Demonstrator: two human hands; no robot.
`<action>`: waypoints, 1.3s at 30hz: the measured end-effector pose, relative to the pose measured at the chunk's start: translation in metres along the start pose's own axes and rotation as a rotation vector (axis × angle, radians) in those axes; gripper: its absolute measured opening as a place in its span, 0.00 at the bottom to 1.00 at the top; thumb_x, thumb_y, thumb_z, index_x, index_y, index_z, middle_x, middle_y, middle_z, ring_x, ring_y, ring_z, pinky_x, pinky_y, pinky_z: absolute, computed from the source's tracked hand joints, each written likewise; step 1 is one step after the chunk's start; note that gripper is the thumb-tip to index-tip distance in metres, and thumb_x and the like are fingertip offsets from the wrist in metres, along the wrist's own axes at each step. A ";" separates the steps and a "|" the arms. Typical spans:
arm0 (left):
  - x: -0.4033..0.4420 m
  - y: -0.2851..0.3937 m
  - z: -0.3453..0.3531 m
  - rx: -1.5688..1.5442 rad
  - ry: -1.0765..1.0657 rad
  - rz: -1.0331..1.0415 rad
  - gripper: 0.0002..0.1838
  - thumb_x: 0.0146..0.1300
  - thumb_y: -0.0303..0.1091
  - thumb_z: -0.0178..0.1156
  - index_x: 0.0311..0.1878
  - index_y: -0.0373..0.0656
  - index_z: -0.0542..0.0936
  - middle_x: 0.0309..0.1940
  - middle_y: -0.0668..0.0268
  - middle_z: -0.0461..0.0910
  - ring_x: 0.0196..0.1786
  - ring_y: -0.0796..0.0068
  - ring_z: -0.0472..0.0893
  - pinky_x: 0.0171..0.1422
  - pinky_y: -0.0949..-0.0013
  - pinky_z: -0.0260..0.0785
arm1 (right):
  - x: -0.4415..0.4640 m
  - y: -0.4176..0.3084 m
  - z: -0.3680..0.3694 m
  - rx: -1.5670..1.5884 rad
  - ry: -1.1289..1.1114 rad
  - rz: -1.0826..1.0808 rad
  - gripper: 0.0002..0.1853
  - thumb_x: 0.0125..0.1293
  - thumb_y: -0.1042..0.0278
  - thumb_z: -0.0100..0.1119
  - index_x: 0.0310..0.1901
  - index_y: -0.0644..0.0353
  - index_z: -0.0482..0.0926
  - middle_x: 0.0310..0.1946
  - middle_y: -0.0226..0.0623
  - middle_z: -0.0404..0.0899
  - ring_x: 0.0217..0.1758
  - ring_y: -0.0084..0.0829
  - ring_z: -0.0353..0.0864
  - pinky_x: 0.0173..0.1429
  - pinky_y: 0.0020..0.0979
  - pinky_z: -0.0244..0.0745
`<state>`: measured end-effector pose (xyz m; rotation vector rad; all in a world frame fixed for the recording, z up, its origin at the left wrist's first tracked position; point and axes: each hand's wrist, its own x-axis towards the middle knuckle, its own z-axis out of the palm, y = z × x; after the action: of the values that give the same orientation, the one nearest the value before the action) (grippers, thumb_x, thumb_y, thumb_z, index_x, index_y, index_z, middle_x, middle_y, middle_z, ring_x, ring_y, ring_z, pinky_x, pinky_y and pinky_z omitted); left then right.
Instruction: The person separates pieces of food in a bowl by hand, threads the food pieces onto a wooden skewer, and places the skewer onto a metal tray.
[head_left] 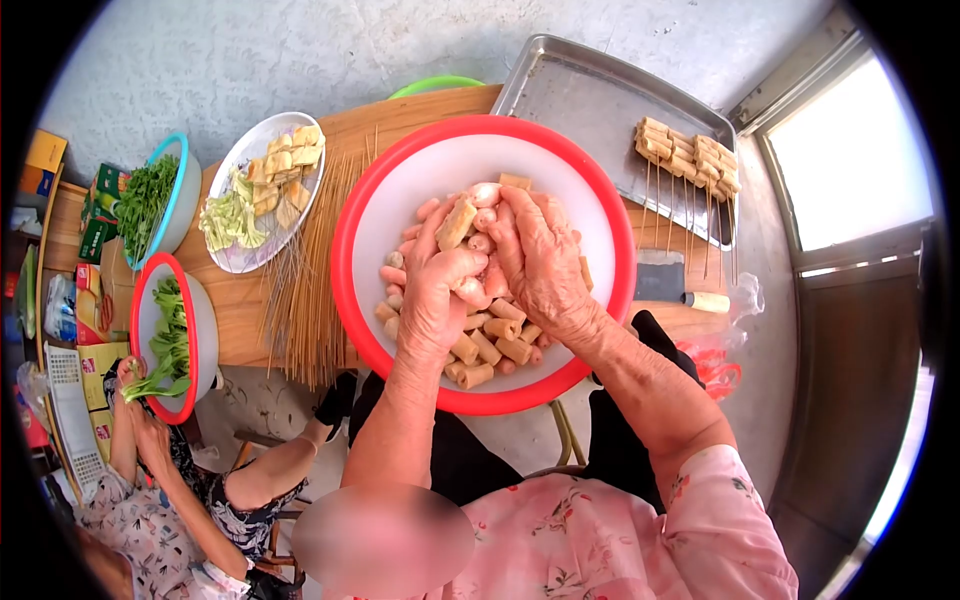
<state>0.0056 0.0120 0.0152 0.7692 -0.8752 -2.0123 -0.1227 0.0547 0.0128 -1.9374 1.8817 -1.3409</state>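
One roll (pixel 457 223) by the left hand (pixel 437 295) seemingly points lengthwise forward-right.

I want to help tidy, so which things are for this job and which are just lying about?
Probably for the job:
left hand
right hand
bowl
sausages
rolls
sticks
tray with skewered rolls

Probably just lying about:
knife
plastic bag
boxes

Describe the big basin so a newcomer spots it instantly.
Start at the wooden table. At the picture's center, overlapping that table's near edge, is a round white, red-rimmed basin. Unlike the smaller red-rimmed bowl of leafy greens, it holds tan tubes and pink pieces.
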 end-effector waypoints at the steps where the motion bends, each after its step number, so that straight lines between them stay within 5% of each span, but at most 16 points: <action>1: 0.000 0.000 -0.001 -0.002 -0.015 -0.007 0.30 0.47 0.26 0.52 0.60 0.37 0.67 0.34 0.71 0.67 0.27 0.86 0.68 0.19 0.87 0.55 | 0.000 0.000 0.001 0.000 0.000 0.000 0.18 0.66 0.66 0.54 0.54 0.66 0.70 0.45 0.51 0.74 0.47 0.50 0.74 0.50 0.42 0.72; 4: 0.000 0.000 -0.006 -0.025 -0.081 -0.021 0.30 0.47 0.26 0.52 0.59 0.36 0.67 0.34 0.71 0.66 0.27 0.86 0.67 0.19 0.87 0.55 | -0.003 0.002 0.003 0.006 0.003 0.023 0.17 0.66 0.66 0.55 0.53 0.64 0.71 0.46 0.51 0.73 0.48 0.49 0.74 0.52 0.42 0.71; 6: -0.002 0.001 -0.006 -0.079 -0.132 -0.048 0.29 0.47 0.26 0.51 0.58 0.36 0.66 0.34 0.71 0.66 0.27 0.86 0.67 0.20 0.87 0.55 | -0.004 0.005 0.003 -0.054 0.001 0.064 0.14 0.68 0.65 0.53 0.52 0.63 0.71 0.42 0.46 0.76 0.44 0.40 0.77 0.48 0.36 0.74; 8: -0.006 0.004 -0.003 -0.132 -0.180 -0.072 0.29 0.47 0.26 0.51 0.58 0.36 0.66 0.34 0.71 0.66 0.28 0.86 0.67 0.20 0.88 0.56 | 0.005 0.009 -0.005 0.439 0.043 0.439 0.13 0.71 0.64 0.49 0.52 0.62 0.71 0.36 0.40 0.79 0.39 0.28 0.79 0.45 0.26 0.74; 10: -0.008 0.005 0.005 -0.202 -0.173 -0.060 0.29 0.47 0.27 0.52 0.58 0.37 0.66 0.33 0.72 0.65 0.29 0.85 0.66 0.23 0.86 0.60 | 0.004 0.019 -0.001 0.304 0.085 0.230 0.10 0.70 0.67 0.51 0.46 0.64 0.74 0.35 0.43 0.81 0.40 0.37 0.82 0.43 0.30 0.76; 14: -0.001 -0.005 -0.011 -0.252 -0.143 -0.077 0.30 0.48 0.26 0.53 0.60 0.42 0.65 0.40 0.69 0.69 0.34 0.86 0.71 0.21 0.88 0.58 | 0.004 0.026 0.012 0.833 0.134 0.486 0.14 0.71 0.63 0.52 0.49 0.66 0.74 0.34 0.34 0.81 0.33 0.21 0.77 0.37 0.21 0.73; 17: -0.005 -0.001 -0.004 -0.288 0.040 -0.012 0.31 0.49 0.27 0.54 0.61 0.40 0.64 0.44 0.66 0.71 0.40 0.80 0.75 0.33 0.82 0.70 | 0.010 0.030 -0.001 1.037 -0.001 0.745 0.13 0.71 0.66 0.51 0.50 0.67 0.73 0.35 0.33 0.80 0.28 0.13 0.70 0.28 0.16 0.66; 19: -0.003 0.000 -0.016 -0.200 -0.041 -0.006 0.32 0.48 0.27 0.54 0.62 0.38 0.64 0.47 0.64 0.72 0.48 0.74 0.76 0.50 0.73 0.72 | 0.015 0.026 -0.013 1.131 -0.063 0.758 0.14 0.71 0.66 0.51 0.52 0.67 0.72 0.37 0.33 0.80 0.28 0.13 0.70 0.28 0.16 0.67; 20: -0.003 -0.002 -0.016 -0.201 -0.040 -0.006 0.32 0.48 0.27 0.54 0.62 0.38 0.64 0.47 0.64 0.72 0.48 0.74 0.76 0.50 0.73 0.72 | 0.016 0.026 -0.016 1.225 -0.127 0.769 0.15 0.70 0.67 0.51 0.54 0.66 0.72 0.39 0.32 0.80 0.29 0.14 0.71 0.28 0.16 0.68; 24: -0.004 0.002 -0.011 -0.196 0.003 0.035 0.30 0.48 0.27 0.54 0.60 0.37 0.67 0.48 0.63 0.73 0.51 0.72 0.75 0.56 0.69 0.70 | 0.012 0.031 -0.009 0.764 -0.150 0.642 0.17 0.70 0.65 0.52 0.55 0.65 0.72 0.42 0.35 0.80 0.32 0.20 0.75 0.33 0.21 0.72; 26: -0.002 0.001 -0.012 -0.171 0.018 0.043 0.30 0.48 0.26 0.54 0.59 0.37 0.68 0.48 0.62 0.73 0.51 0.72 0.75 0.56 0.69 0.71 | 0.008 0.043 0.000 0.482 -0.053 0.189 0.19 0.68 0.61 0.54 0.55 0.64 0.74 0.43 0.39 0.80 0.36 0.30 0.78 0.41 0.28 0.75; 29: -0.002 0.001 -0.013 -0.025 0.002 0.023 0.33 0.47 0.27 0.52 0.62 0.31 0.64 0.52 0.57 0.73 0.49 0.69 0.77 0.54 0.66 0.73 | 0.012 0.026 -0.007 0.396 0.002 -0.013 0.20 0.67 0.57 0.56 0.51 0.64 0.76 0.41 0.42 0.79 0.39 0.35 0.79 0.45 0.32 0.74; 33: -0.009 0.007 0.004 0.058 -0.048 -0.040 0.35 0.48 0.27 0.54 0.64 0.31 0.63 0.53 0.58 0.71 0.51 0.72 0.76 0.52 0.73 0.72 | 0.009 0.015 -0.011 0.625 -0.206 0.270 0.19 0.67 0.54 0.55 0.47 0.63 0.77 0.36 0.41 0.79 0.39 0.35 0.79 0.45 0.33 0.73; 38: -0.012 0.001 0.008 0.139 -0.012 -0.078 0.38 0.46 0.25 0.59 0.65 0.32 0.62 0.54 0.59 0.71 0.52 0.73 0.75 0.53 0.73 0.71 | 0.007 0.026 0.001 0.542 -0.107 0.263 0.18 0.68 0.55 0.55 0.45 0.64 0.77 0.32 0.39 0.80 0.36 0.33 0.79 0.43 0.31 0.74; 39: -0.013 -0.001 0.009 0.448 -0.006 0.069 0.36 0.46 0.22 0.60 0.64 0.35 0.65 0.49 0.61 0.73 0.47 0.75 0.76 0.49 0.75 0.72 | 0.006 0.027 0.006 0.467 -0.014 0.215 0.17 0.68 0.56 0.55 0.44 0.65 0.77 0.31 0.38 0.80 0.35 0.30 0.79 0.42 0.30 0.74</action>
<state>0.0047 0.0268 0.0224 0.9605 -1.3616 -1.7775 -0.1404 0.0408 -0.0050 -1.4685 1.5370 -1.5216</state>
